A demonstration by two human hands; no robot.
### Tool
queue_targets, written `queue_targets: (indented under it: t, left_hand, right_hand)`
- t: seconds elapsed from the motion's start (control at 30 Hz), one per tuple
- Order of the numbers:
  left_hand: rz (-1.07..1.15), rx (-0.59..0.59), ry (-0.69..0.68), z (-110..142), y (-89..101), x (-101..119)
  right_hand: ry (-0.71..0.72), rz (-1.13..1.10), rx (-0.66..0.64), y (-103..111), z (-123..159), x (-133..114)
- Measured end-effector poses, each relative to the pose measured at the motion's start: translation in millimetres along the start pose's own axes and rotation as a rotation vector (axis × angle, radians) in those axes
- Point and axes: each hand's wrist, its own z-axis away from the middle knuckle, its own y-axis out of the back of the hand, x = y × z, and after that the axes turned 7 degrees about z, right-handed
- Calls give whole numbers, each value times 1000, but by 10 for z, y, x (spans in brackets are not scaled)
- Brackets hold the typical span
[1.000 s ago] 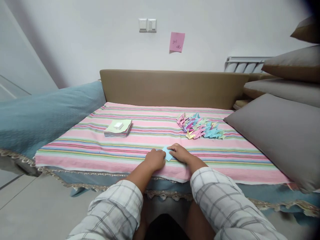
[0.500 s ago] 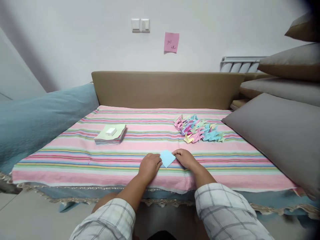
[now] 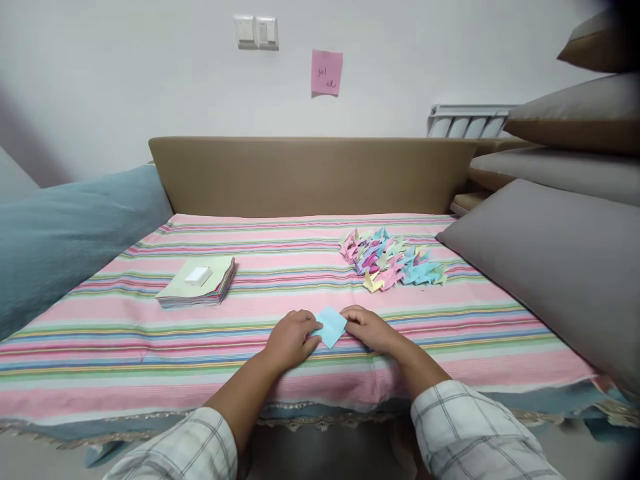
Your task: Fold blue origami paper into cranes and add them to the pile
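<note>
A small light-blue folded paper square [image 3: 331,327] lies on the striped cloth with one corner pointing toward me. My left hand [image 3: 294,339] grips its left corner, thumb and fingers closed there. At the opposite corner, my right hand [image 3: 367,327] pinches the paper's edge with bent fingers. Beyond my right hand sits a cluster of folded paper cranes [image 3: 393,260] in pink, blue, yellow, purple and green. Off to the left is a stack of coloured paper sheets [image 3: 175,287], with a small white block [image 3: 199,276] on top.
The striped cloth [image 3: 280,240] covers the seat of a sofa with a brown backrest [image 3: 310,177]. Grey cushions [image 3: 550,260] are piled on the right, and a blue armrest [image 3: 80,233] stands on the left. A pink note [image 3: 327,72] and light switches [image 3: 257,32] are on the wall.
My view has shifted closer and a little to the right. Both hands stay at the blue paper's side corners; the right fingers now lie further over its edge.
</note>
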Motion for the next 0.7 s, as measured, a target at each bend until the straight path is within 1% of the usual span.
queue_targets:
  t: [0.1,0.17,0.27,0.37,0.53,0.7]
  left_hand:
    - [19,2,7,-3,-30,-2]
    - [28,10,39,-10,-52,-2]
    - [-1,9,89,-21,-82,8]
    - [-45,-10,108,-23,-99,41]
    - [-71,-11,184,-14,-99,97]
    - [-19,-30,199,-21,-85,90]
  right_hand:
    - [9,62,37,-40,-25,24]
    - [15,106,63,-89,-43,31]
    - [5,144,87,-160,-58,11]
    - [-15,173,105,-200,-56,-36]
    - [-17,205,97,-208,-40,-97]
    - [16,207,132,-190,-31,-123]
